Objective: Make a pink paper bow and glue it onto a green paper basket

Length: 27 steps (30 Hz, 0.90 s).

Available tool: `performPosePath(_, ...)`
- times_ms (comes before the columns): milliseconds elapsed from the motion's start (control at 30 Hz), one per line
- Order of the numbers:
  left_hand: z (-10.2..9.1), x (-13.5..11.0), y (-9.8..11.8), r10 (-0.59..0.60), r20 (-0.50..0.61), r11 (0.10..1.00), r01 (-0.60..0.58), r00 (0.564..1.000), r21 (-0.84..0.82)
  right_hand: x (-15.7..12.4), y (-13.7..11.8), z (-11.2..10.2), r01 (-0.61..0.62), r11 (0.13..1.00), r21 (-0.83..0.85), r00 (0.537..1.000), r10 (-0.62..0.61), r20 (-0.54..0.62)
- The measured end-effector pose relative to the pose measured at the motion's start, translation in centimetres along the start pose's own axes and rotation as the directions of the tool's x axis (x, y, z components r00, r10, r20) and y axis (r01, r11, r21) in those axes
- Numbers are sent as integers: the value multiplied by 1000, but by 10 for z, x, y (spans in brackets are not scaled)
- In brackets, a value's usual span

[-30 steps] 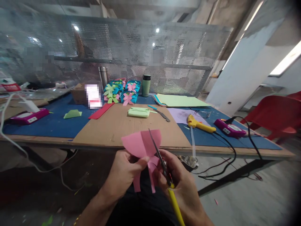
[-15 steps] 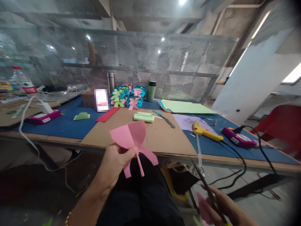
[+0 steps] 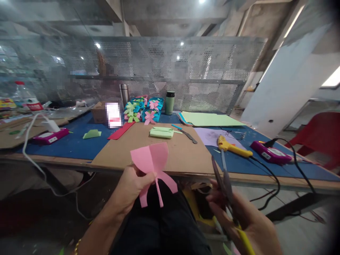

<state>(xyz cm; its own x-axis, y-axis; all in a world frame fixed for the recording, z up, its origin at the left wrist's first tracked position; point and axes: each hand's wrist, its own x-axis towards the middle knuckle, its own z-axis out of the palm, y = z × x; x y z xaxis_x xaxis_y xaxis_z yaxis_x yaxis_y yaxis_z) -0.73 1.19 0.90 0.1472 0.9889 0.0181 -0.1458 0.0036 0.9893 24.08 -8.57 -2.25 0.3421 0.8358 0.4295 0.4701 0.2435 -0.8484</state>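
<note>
My left hand (image 3: 130, 189) pinches a pink paper cutout (image 3: 152, 156) between thumb and fingers, above my lap at the table's front edge. Two rounded lobes with a crease between them rise above the grip, and strips hang below it. To the right, my right hand (image 3: 256, 219) is closed around yellow-handled scissors (image 3: 225, 186). Their dark blades point up and stand slightly apart, away from the pink paper. On the cardboard sheet (image 3: 186, 161) beyond the hands lie a folded light green paper piece (image 3: 162, 133) and a dark grey blade-like tool (image 3: 190, 136).
A yellow glue gun (image 3: 233, 148) and purple power strip (image 3: 271, 152) with a black cable lie at right. Colourful paper bows (image 3: 150, 115), a green tumbler (image 3: 170, 102) and green paper sheets (image 3: 212, 119) stand or lie behind. At left are a red strip (image 3: 120, 131) and another power strip (image 3: 50, 136).
My right hand has risen and moved left with the scissors. The pink scrap beside its fingers has left them; a pink bit shows lower down. The pink cutout has shifted slightly right and down.
</note>
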Motion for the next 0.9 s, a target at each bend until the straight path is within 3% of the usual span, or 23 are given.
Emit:
performPosePath(100, 4, -8, 2, -34, 92, 997, 28, 995, 69, 18, -32, 30, -48, 985, 166, 988, 23, 152)
performPosePath(200, 9, -16, 1, -86, 214, 990, 59, 973, 128, 29, -43, 45, -116, 943, 312, 974, 47, 220)
performPosePath(433, 10, -25, 3, -153, 388, 960, 44, 909, 276, 55, -51, 43, -88, 949, 302, 949, -13, 315)
performPosePath(500, 6, -26, 12, -197, 440, 944, 48, 876, 326, 63, -55, 39, -87, 961, 263, 901, -37, 432)
performPosePath(600, -4, -26, 28, -279, 512, 910, 55, 812, 410, 68, -59, 35, -134, 971, 200, 770, -24, 638)
performPosePath(667, -10, -23, 35, -276, 548, 896, 5, 790, 444, 65, -60, 36, -139, 975, 171, 705, -24, 709)
performPosePath(800, -16, -14, 40, -183, 596, 827, -205, 782, 523, 56, -55, 43, -14, 992, 124, 698, -80, 712)
performPosePath(900, -17, -6, 46, -178, 656, 694, -379, 733, 612, 52, -50, 47, 35, 992, 121, 672, -113, 732)
